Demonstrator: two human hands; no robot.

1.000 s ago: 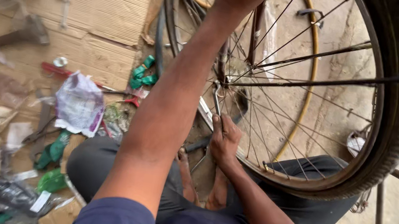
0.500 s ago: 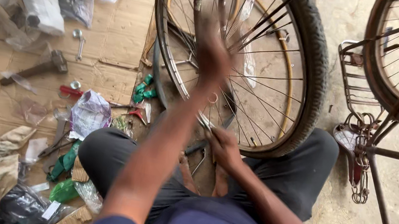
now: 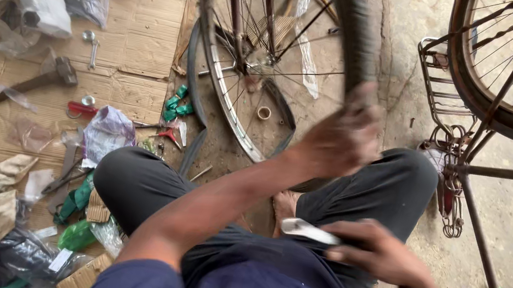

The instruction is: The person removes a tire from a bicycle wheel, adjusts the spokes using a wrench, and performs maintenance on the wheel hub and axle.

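- Wheel (image 3: 243, 57) stands upright on the ground before the seated person's knees, its tyre (image 3: 353, 34) rising to the top edge.
- Left hand (image 3: 342, 138), arm stretched forward, blurred, fingers wrapped on the tyre.
- Right hand (image 3: 378, 253), elbow bent near the lap, pinches a pale tool (image 3: 308, 230) between thumb and fingers.
- Hammer (image 3: 36, 78) lies on cardboard (image 3: 141, 39), well apart.

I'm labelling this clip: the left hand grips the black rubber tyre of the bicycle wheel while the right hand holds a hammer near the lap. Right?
Not quite. The head view shows the right hand holding a small flat silvery tool, not a hammer; the wooden-handled hammer lies on the cardboard. The left hand does grip the black rubber tyre.
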